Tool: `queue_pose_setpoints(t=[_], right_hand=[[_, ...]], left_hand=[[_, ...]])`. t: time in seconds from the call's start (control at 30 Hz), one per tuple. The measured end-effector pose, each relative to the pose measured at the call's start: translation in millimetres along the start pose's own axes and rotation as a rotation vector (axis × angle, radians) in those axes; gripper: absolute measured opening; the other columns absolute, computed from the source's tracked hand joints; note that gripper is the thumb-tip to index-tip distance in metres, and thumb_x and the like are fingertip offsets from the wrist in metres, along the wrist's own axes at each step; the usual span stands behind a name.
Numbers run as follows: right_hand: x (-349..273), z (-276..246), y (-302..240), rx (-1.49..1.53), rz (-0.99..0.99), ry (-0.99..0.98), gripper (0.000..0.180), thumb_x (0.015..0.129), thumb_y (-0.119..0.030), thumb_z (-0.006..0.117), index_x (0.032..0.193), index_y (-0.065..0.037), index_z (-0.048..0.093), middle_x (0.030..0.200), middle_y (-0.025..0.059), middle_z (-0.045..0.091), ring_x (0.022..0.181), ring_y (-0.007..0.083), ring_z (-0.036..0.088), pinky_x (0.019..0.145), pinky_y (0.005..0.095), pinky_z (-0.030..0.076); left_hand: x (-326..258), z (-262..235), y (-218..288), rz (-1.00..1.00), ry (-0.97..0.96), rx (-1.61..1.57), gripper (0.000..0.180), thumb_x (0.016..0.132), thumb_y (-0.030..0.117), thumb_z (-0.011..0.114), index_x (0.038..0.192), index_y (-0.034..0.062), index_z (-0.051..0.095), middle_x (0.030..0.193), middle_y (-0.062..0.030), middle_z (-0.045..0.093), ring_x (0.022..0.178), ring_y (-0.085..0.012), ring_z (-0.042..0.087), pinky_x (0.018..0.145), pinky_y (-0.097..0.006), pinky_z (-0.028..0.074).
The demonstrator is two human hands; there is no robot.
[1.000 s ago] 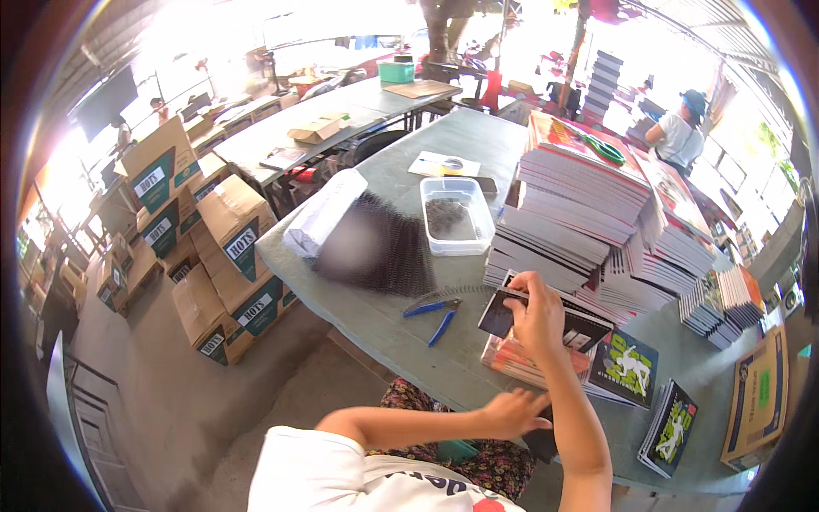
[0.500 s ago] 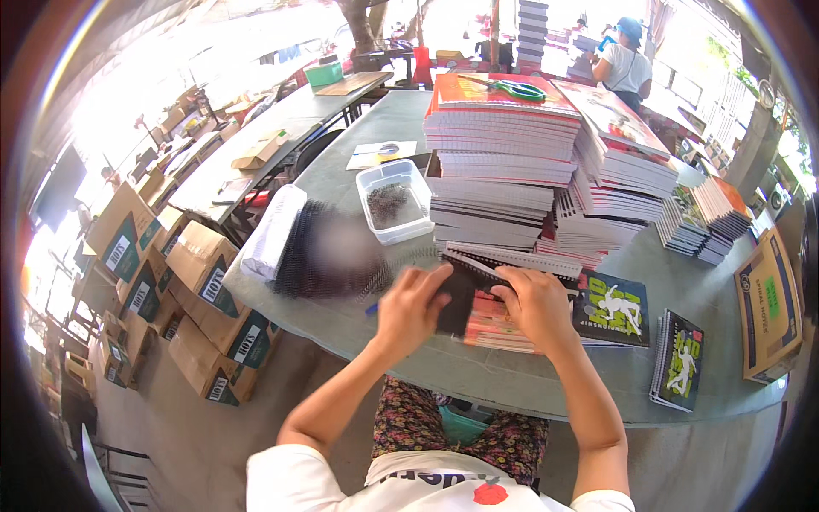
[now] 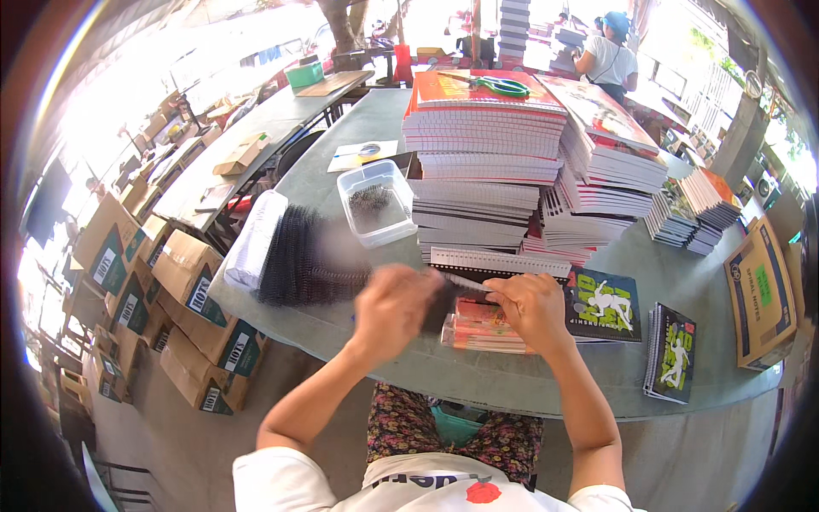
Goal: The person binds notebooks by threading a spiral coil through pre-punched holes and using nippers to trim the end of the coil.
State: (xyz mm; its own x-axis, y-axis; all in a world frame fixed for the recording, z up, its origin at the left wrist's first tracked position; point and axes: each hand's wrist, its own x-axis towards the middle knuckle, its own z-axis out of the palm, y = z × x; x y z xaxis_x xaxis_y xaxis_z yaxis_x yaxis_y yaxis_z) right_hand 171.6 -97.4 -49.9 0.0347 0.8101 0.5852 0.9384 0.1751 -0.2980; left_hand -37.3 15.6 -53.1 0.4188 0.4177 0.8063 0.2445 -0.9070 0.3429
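Observation:
My right hand (image 3: 531,309) pinches the edge of a dark-covered notebook (image 3: 441,305) above the table, its thumb and fingertips closed on it. Motion smears my left hand (image 3: 394,311) at the notebook's left end; its fingers cannot be made out. Under the right hand lie small reddish-orange booklets (image 3: 482,328). A strip of punched white pages (image 3: 503,261) lies just beyond. Black wire spirals (image 3: 311,260) are heaped left of my left hand. To the right of my right hand rests a black-covered notebook (image 3: 607,303) with a green and white print.
Tall stacks of notebooks (image 3: 482,136) fill the far side, with green-handled scissors (image 3: 502,85) on top. A clear plastic box (image 3: 381,232) holds small dark bits. A spiral-bound notebook (image 3: 671,354) and a cardboard box (image 3: 762,294) stand right. A person (image 3: 612,60) works far off.
My left hand, fairly sharp before, is now blurred and slightly nearer the left. The right hand keeps its pinch. The whole view has shifted a little, so things sit farther left.

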Motion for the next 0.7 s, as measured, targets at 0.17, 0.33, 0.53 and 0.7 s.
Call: queue_pose_setpoints(t=[0.17,0.33,0.53,0.7], right_hand=[[-7.2,-0.5,6.6,0.005,0.027,0.11,0.014,0.076,-0.016,0.066,0.089,-0.013,0.069,0.077,0.0007,0.067,0.063,0.0198,0.057,0.061,0.033,0.038],[-2.1,3.9,7.8,-0.088,0.075,0.111,0.021,0.074,-0.017,0.069,0.094,-0.013,0.067,0.076,0.0007,0.066,0.066,0.0193,0.059,0.063,0.0325,0.04],[-1.6,5.5,1.3,-0.06,0.034,0.107,0.021,0.076,-0.016,0.067,0.097,-0.014,0.066,0.075,0.0003,0.064,0.07,0.0178,0.058,0.065,0.0322,0.039],[-6.6,3.0,2.1,-0.069,0.048,0.097,0.022,0.077,-0.015,0.064,0.099,-0.014,0.066,0.078,-0.0002,0.064,0.071,0.0178,0.058,0.067,0.0335,0.039]], left_hand=[[31.4,-14.6,25.7,0.019,0.179,0.052,0.029,0.068,0.002,0.073,0.096,0.0105,0.068,0.087,-0.0064,0.058,0.078,-0.0208,0.058,0.067,-0.031,0.048],[36.8,-8.9,28.2,0.141,0.018,-0.008,0.039,0.07,0.005,0.073,0.108,0.0003,0.063,0.091,-0.0106,0.06,0.08,-0.0248,0.057,0.07,-0.032,0.048],[18.1,-5.1,15.2,0.053,-0.138,0.099,0.02,0.07,0.003,0.071,0.09,0.0054,0.068,0.088,-0.0092,0.064,0.079,-0.0239,0.059,0.071,-0.034,0.049],[26.3,4.1,21.3,0.14,0.014,0.036,0.025,0.067,0.007,0.075,0.091,0.008,0.068,0.085,-0.0059,0.066,0.078,-0.0241,0.058,0.068,-0.035,0.048]])
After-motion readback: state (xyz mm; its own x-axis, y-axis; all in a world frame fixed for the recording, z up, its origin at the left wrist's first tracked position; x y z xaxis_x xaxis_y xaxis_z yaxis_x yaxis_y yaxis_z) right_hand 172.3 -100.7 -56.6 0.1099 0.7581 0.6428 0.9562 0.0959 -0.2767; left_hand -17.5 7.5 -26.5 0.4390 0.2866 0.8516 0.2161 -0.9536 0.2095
